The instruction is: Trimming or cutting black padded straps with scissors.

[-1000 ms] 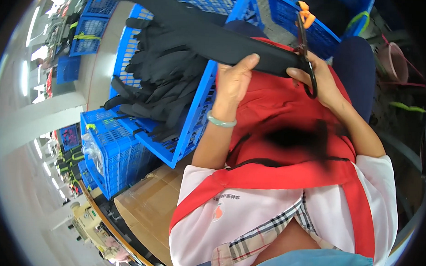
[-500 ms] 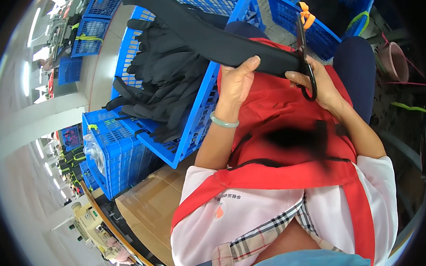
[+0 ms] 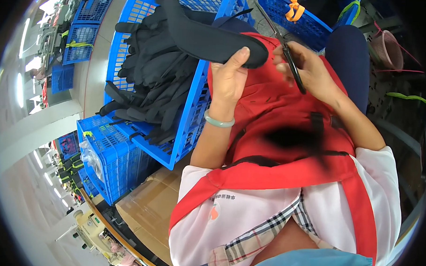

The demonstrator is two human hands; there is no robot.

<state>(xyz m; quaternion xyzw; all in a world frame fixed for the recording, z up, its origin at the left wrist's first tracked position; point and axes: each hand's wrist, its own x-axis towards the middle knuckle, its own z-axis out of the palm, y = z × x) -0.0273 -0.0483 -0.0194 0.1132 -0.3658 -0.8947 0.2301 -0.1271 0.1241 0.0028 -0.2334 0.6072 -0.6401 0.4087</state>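
My left hand (image 3: 230, 82) pinches a long black padded fabric strip (image 3: 211, 41) between thumb and fingers, close to its rounded end. The strip's other end rises over a blue basket (image 3: 187, 127) heaped with similar black strips (image 3: 154, 74). To the right, my right hand (image 3: 311, 73) is closed around dark-handled scissors (image 3: 285, 47), whose blades point up and to the left. A small gap separates the scissors from the strip's end. Beneath both hands lies a red apron (image 3: 270, 102) across my lap.
At the upper right stands another blue basket (image 3: 315, 31) with an orange tie (image 3: 294, 9). A pink bin (image 3: 388, 50) is farther right. Stacked blue crates (image 3: 113, 162) and a cardboard box (image 3: 149, 206) sit at the left, beside a sewing machine (image 3: 94, 229).
My right hand has let go of the strip's end and swung the scissors to a leftward tilt, apart from the fabric. The strip's rounded end now shows farther left, near my left thumb.
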